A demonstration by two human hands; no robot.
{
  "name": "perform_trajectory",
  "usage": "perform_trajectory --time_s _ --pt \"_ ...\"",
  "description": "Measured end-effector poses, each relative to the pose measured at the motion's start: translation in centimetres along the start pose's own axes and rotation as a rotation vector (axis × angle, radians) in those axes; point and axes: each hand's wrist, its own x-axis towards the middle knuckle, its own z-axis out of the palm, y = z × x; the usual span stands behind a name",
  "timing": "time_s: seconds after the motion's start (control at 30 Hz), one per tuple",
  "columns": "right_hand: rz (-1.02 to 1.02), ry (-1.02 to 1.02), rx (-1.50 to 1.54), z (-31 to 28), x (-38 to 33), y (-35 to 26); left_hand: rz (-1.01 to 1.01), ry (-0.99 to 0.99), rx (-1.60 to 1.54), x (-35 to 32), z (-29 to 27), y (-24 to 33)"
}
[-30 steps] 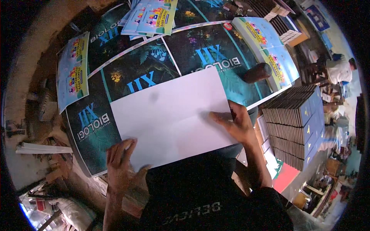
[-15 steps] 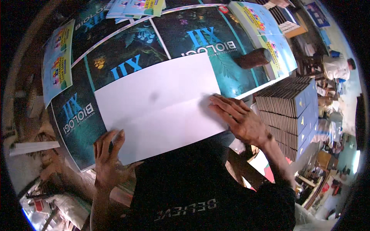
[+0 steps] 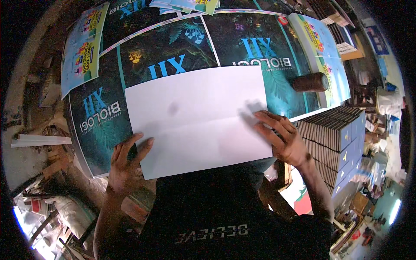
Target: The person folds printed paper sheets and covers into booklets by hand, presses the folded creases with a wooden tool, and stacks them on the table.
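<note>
A blank white sheet of paper point(image 3: 199, 117) with a faint crease across its middle lies in front of me, over large dark teal printed cover sheets point(image 3: 173, 47). Whether it is one sheet or several, I cannot tell. At its left edge is my left hand point(image 3: 125, 167), with thumb and index finger apart and their tips by the paper. Spread, slightly bent fingers of my right hand point(image 3: 284, 138) reach over the right edge and cast a shadow on the paper. That hand's thumb is mostly hidden. A dark brown cylinder-shaped block point(image 3: 310, 82) rests on the covers beyond my right hand.
Light blue printed covers lie at the left point(image 3: 82, 52), and more sit at the far edge point(image 3: 190, 5). A thicker light blue pile point(image 3: 333, 78) is at the right. Below it stands a tall stack of blue-covered books point(image 3: 331, 147). White strips point(image 3: 41, 141) jut out at the left.
The whole view has shifted and turned slightly, so the table and paper appear farther right. My right hand's fingers have spread apart at the paper's edge. The left hand stays by the left edge.
</note>
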Motion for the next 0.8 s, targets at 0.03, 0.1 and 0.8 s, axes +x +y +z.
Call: perform_trajectory --time_s 0.03,0.1,0.8 --pt "0.001 -0.004 0.004 -0.2 0.0 0.1 0.017 -0.008 -0.021 0.1 -0.2 -0.2" --pt "0.038 -0.040 0.074 -0.4 -0.2 0.4 -0.004 0.027 -0.046 -0.1 0.0 -0.8" --pt "0.273 0.302 0.445 0.9 2.4 1.6 -0.145 0.402 -0.153 1.9 1.7 -2.7"
